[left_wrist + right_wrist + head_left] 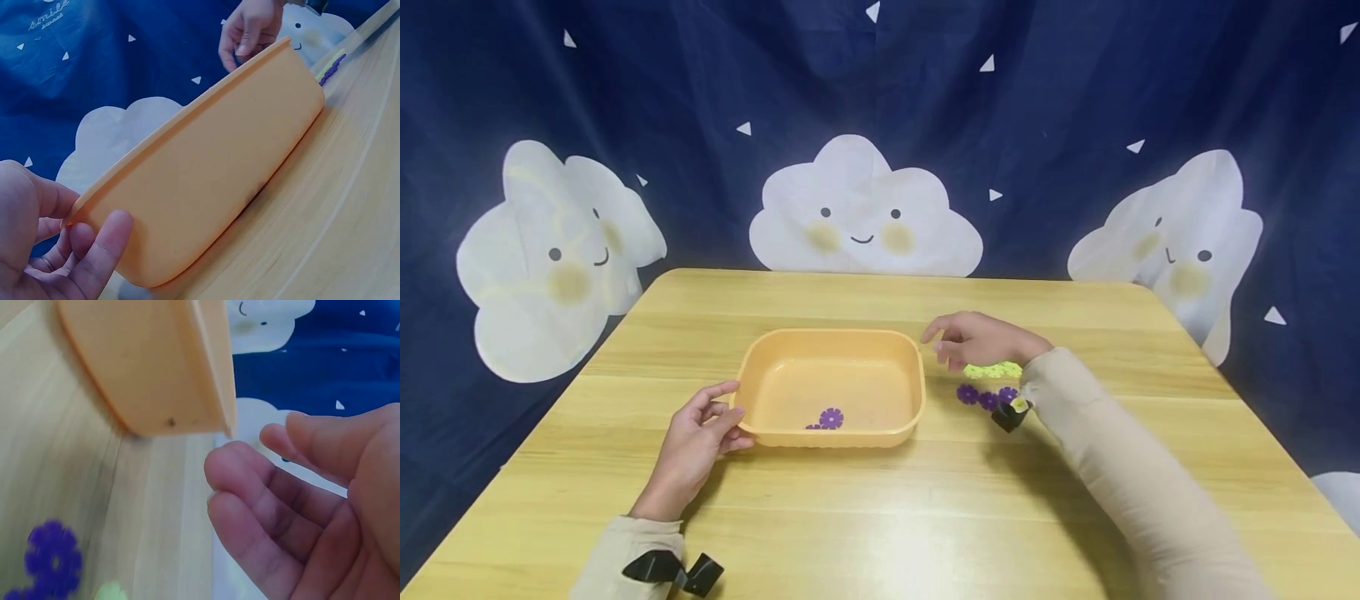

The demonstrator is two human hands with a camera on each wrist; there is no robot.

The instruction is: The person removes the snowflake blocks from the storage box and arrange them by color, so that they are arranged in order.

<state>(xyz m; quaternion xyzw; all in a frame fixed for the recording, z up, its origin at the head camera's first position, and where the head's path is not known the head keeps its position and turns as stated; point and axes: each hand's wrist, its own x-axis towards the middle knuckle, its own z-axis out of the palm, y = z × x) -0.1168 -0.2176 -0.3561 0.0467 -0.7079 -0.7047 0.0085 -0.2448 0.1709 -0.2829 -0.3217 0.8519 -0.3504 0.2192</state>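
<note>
An orange plastic basin sits on the table, with purple flower-shaped pieces lying inside near its front wall. My left hand holds the basin's left front corner, its thumb and fingers gripping the rim. The left wrist view shows the basin's outer wall beside those fingers. Just right of the basin's far right corner, my right hand hovers with loosely bent fingers and nothing between them. Below it, several yellow-green flower pieces and several purple flower pieces lie on the table, partly covered by the sleeve.
The wood-grain table has rounded far corners. Behind it hangs a dark blue curtain with smiling white clouds. Black straps hang at both wrists, one at the left sleeve.
</note>
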